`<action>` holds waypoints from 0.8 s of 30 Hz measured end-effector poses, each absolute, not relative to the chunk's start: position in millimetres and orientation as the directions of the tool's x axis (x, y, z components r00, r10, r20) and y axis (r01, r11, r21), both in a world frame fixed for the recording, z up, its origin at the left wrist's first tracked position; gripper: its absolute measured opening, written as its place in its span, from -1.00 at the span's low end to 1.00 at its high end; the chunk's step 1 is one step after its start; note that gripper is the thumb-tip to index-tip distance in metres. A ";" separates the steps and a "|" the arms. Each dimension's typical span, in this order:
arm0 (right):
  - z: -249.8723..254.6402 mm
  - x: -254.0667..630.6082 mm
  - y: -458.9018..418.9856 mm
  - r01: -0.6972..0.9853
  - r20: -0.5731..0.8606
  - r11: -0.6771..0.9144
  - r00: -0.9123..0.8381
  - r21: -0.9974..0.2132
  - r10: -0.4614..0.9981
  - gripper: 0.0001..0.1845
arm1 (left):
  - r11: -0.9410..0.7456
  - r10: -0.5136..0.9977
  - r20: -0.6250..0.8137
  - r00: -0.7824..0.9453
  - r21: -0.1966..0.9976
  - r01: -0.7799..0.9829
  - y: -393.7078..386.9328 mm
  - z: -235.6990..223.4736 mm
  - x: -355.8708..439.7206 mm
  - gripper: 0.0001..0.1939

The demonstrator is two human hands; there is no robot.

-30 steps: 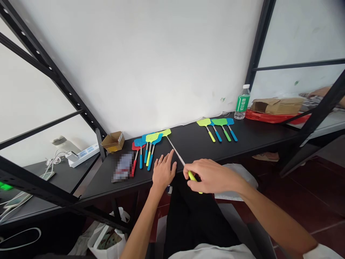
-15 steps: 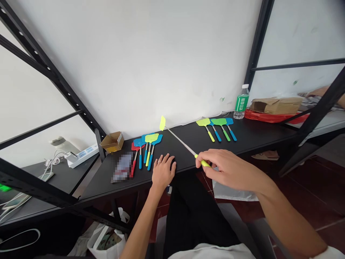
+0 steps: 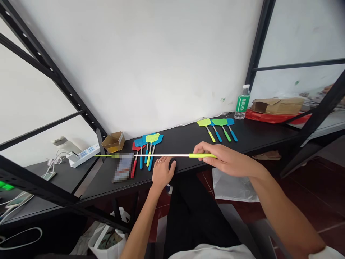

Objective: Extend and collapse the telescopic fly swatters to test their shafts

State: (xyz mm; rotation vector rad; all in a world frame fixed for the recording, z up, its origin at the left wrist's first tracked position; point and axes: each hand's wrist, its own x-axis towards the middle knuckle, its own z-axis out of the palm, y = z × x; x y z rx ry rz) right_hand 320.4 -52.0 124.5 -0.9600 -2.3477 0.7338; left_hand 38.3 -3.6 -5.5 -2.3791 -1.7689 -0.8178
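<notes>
My right hand (image 3: 225,160) grips the yellow-green handle of an extended fly swatter (image 3: 161,155). Its thin metal rod runs level to the left above the black table (image 3: 188,140), and its head shows edge-on near the cardboard box. My left hand (image 3: 162,172) lies flat on the table's front edge with fingers spread, holding nothing. Just left of it lies a cluster of short red, blue and yellow swatters (image 3: 147,147). A second row of yellow, green and blue swatters (image 3: 218,126) lies at the back right.
A small open cardboard box (image 3: 113,141) stands at the back left. A blurred flat item (image 3: 123,167) lies near the front. A green-labelled water bottle (image 3: 242,102), a red tray (image 3: 272,117) and a brown box stand at the right. Black shelf posts frame both sides.
My right hand lifted the extended swatter off the table and swung its head to the left, from pointing at the wall to lying level. My left hand stayed put.
</notes>
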 end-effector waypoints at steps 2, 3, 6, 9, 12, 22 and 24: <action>122.3 321.2 -48.0 0.421 0.249 0.589 -0.626 -0.690 0.739 -0.75 | -0.344 0.878 0.439 0.192 0.299 0.890 -3.8 -4.6 37.6 -0.64; 121.1 321.8 -46.2 0.398 0.247 0.573 -0.624 -0.716 0.742 -0.73 | -0.345 0.881 0.434 0.185 0.324 0.881 -3.8 -4.4 37.0 -0.63; 117.5 324.0 -40.1 0.352 0.224 0.515 -0.612 -0.782 0.758 -0.69 | -0.359 0.892 0.420 0.167 0.435 0.825 -3.3 -2.5 34.0 -0.63; 113.8 326.9 -32.6 0.309 0.214 0.472 -0.601 -0.826 0.770 -0.68 | -0.391 0.910 0.381 0.164 0.654 0.647 -1.7 1.7 28.0 -0.64; 109.5 330.4 -23.7 0.258 0.212 0.428 -0.585 -0.866 0.783 -0.68 | -0.385 0.921 0.340 0.192 0.875 0.296 1.1 5.2 18.5 -0.62; 82.3 325.8 13.8 0.225 0.122 0.304 -0.585 -0.926 0.802 -0.65 | -0.316 0.923 0.365 0.117 0.898 -0.307 3.1 5.8 -1.5 -0.69; 69.8 324.0 25.9 0.227 0.102 0.279 -0.575 -0.933 0.811 -0.65 | -0.302 0.931 0.348 0.110 0.904 -0.303 3.4 5.8 -0.8 -0.66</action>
